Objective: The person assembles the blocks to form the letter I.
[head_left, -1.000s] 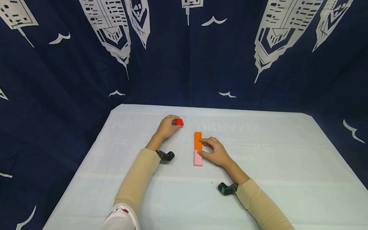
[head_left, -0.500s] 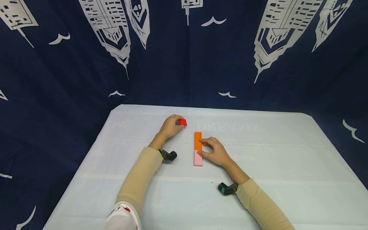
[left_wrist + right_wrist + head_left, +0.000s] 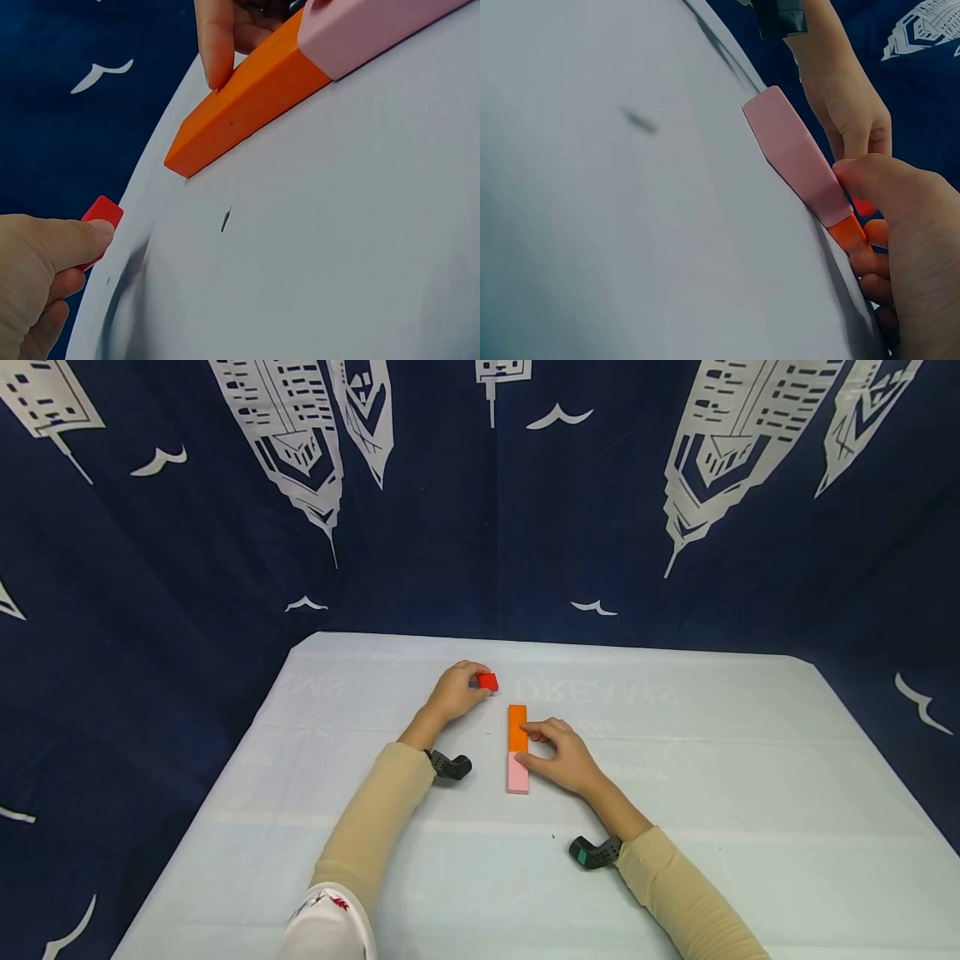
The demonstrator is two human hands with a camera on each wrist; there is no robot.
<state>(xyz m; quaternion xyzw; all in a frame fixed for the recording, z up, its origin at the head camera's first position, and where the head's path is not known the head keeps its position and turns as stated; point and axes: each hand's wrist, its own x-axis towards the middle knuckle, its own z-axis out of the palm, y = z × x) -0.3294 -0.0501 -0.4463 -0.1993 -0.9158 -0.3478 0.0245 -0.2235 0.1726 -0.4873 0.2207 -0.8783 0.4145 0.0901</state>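
My left hand (image 3: 454,692) pinches a small red block (image 3: 488,682) between thumb and fingers, toward the far side of the table. In the left wrist view the thumb lies against the red block (image 3: 103,212). An orange block (image 3: 517,720) and a pink block (image 3: 517,778) lie end to end in a line, to the right of and nearer than the red one. My right hand (image 3: 561,758) rests beside this line, its thumb touching the pink block and a fingertip at the orange block's right edge. In the right wrist view the thumb covers part of the pink block (image 3: 795,154).
The blocks lie on a table with a white cloth (image 3: 675,827) bearing faint lettering. A dark blue curtain (image 3: 450,552) with white building and bird prints hangs behind the far edge. Each wrist wears a black camera mount (image 3: 450,767).
My left hand has moved to the right with the red block, closer to the line of blocks. The right hand and the orange and pink blocks have stayed in place.
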